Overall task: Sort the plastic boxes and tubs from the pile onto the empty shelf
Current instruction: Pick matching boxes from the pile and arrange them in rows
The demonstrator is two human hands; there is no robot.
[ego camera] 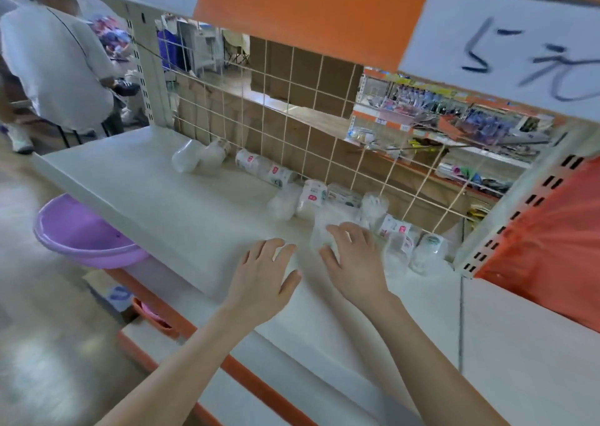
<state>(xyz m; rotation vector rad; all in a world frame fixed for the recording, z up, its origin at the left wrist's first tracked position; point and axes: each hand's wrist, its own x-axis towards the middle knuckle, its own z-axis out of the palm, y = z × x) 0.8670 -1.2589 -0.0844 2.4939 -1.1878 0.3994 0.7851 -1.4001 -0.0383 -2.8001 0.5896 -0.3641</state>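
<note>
On the shelf (pixel 136 179), your right hand (pixel 355 258) curls round a clear tub (pixel 319 235), thumb on its near side. Your left hand (pixel 263 274) lies just beside it, fingers straight and spread, flat over the board. More tubs (pixel 269 171) lie on their sides along the grid (pixel 265 78) behind. A basin (pixel 74 227) sits lower left.

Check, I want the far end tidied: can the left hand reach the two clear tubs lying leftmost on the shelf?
Probably yes: the left hand looks free, and only bare shelf lies between it and those tubs.
</note>
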